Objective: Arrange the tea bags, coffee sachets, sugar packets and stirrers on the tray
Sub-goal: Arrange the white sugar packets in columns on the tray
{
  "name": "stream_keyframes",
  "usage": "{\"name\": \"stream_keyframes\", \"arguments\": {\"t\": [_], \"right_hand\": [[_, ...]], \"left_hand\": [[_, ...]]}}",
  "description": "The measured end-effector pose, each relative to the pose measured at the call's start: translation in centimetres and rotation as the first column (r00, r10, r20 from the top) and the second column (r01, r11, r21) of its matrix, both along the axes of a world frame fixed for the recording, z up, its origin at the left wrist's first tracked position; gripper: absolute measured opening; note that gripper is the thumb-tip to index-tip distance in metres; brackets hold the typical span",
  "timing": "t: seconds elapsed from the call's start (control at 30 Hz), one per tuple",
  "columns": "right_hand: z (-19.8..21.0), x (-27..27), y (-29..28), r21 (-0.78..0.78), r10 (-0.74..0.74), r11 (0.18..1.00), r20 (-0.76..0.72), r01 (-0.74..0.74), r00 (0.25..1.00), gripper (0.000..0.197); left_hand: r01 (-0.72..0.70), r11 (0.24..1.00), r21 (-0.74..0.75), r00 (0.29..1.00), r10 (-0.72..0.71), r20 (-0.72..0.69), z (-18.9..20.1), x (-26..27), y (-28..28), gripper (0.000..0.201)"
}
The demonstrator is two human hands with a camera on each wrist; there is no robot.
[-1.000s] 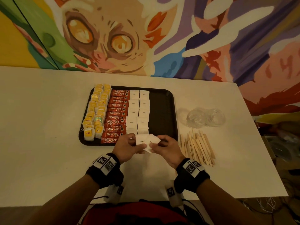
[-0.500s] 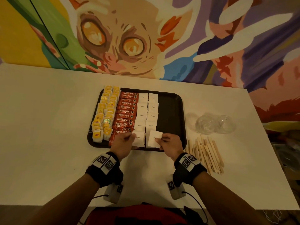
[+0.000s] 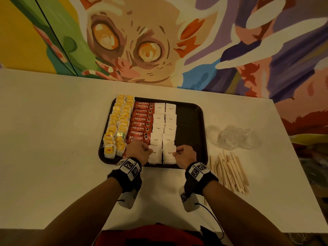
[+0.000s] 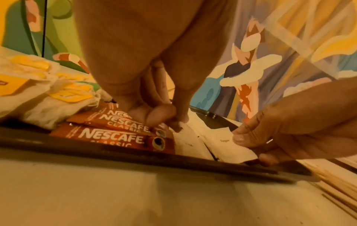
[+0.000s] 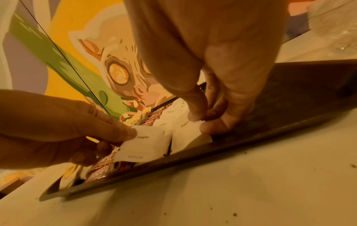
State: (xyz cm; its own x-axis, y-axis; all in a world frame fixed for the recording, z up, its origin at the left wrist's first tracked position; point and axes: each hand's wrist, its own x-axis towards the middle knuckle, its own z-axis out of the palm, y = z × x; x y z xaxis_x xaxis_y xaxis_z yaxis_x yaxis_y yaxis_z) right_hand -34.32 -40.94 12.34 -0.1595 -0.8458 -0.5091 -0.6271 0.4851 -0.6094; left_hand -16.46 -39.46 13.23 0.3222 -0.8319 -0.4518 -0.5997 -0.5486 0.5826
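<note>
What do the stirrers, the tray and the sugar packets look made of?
Pale flat stirrers: likely wood, matt with a raw tan tone. Dark rounded tray: probably plastic, faintly textured with a slight sheen. White square sugar packets: paper, matt, creasing where the right hand pinches.

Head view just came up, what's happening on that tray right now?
A person is laying sugar packets at the near edge of the black tray. The left hand pinches one sugar packet and the right hand pinches the one beside it. Tea bags and coffee sachets already sit in columns on the tray. The wooden stirrers lie on the table, right of the tray.
</note>
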Motion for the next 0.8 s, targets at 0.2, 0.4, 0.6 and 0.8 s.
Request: {"name": "stream_keyframes", "arguments": {"t": [0.2, 0.4, 0.6, 0.8], "right_hand": [[-0.3, 0.6, -0.2, 0.027, 0.019, 1.0, -0.087, -0.016, 0.996, 0.027], [-0.4, 1.0, -0.5, 0.056, 0.029, 0.998, -0.143, -0.021, 0.989, 0.03], [-0.4, 1.4, -0.5, 0.083, 0.029, 0.996, -0.177, -0.014, 0.984, 0.032], [0.2, 1.5, 0.0, 0.066, 0.014, 0.998, -0.187, -0.001, 0.982, 0.032]], "left_hand": [[0.118, 0.992, 0.037, 0.989, -0.121, 0.089, 0.3, -0.1, -0.2, 0.02], [0.261, 0.964, 0.057, 0.943, -0.267, 0.199, 0.7, -0.7, -0.1, 0.021], [0.301, 0.952, 0.062, 0.915, -0.307, 0.261, 0.4, -0.9, -0.1, 0.025], [0.332, 0.942, 0.052, 0.906, -0.334, 0.259, 0.1, -0.6, 0.0, 0.022]]}}
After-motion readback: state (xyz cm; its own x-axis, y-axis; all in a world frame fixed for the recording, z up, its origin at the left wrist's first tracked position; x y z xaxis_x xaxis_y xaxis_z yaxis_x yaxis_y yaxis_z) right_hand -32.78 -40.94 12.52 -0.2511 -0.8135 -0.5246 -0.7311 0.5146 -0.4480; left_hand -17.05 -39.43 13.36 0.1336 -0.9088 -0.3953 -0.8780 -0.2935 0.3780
